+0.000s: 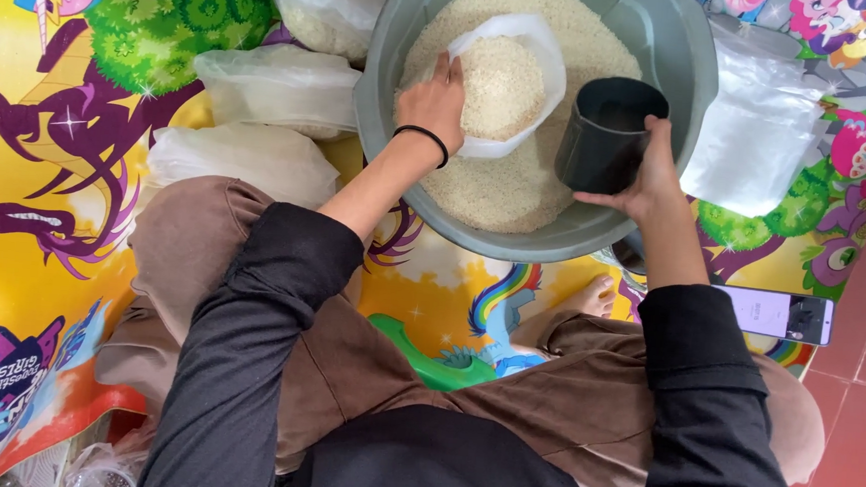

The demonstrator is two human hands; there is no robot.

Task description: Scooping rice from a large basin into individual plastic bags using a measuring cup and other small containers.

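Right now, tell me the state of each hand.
Left hand: closed on the rim of the clear plastic bag of rice.
Right hand: closed around the dark cup.

An open clear plastic bag (504, 82), part-filled with white rice, stands inside the grey basin (684, 78); the left hand (435, 103) grips its rim. Three filled, closed clear bags (280, 84) lie stacked on the colourful mat, left of the basin. A flat stack of empty clear bags (755, 133) lies right of the basin. A smartphone (774, 315) with a lit pale screen lies at the mat's right edge.
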